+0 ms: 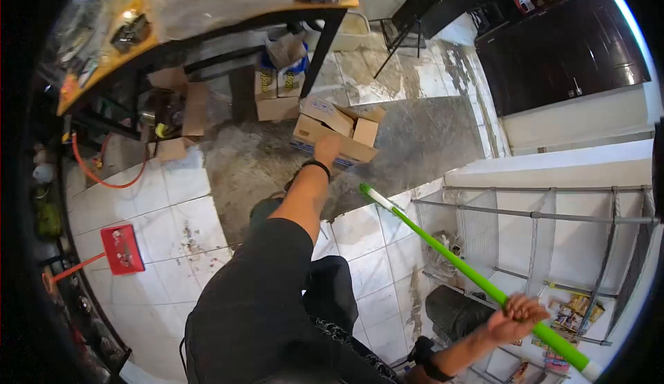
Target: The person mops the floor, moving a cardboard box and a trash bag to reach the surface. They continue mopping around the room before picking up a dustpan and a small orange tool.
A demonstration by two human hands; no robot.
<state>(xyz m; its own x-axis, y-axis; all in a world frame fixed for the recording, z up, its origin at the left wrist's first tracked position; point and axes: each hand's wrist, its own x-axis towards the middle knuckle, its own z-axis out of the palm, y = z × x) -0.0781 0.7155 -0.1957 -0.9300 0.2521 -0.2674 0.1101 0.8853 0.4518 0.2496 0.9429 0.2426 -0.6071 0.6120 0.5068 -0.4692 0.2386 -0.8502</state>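
Note:
My left hand (328, 149), with a dark band at the wrist, reaches down to the near side of an open cardboard box (315, 131) and looks closed on its edge; the fingertips are hard to make out. The box stands on the grey floor patch with its flaps up. My right hand (517, 319) is wrapped around the green handle of a broom (449, 254). The broom slants across the floor, its green bristle end near the box and apart from it.
A red dustpan (124, 249) lies on the white tiles at left. More cardboard boxes (277, 97) stand below a cluttered table (259, 19). A wire rack (536, 214) is at right, with a dark cabinet (564, 52) beyond. An orange hose (104, 182) curls at left.

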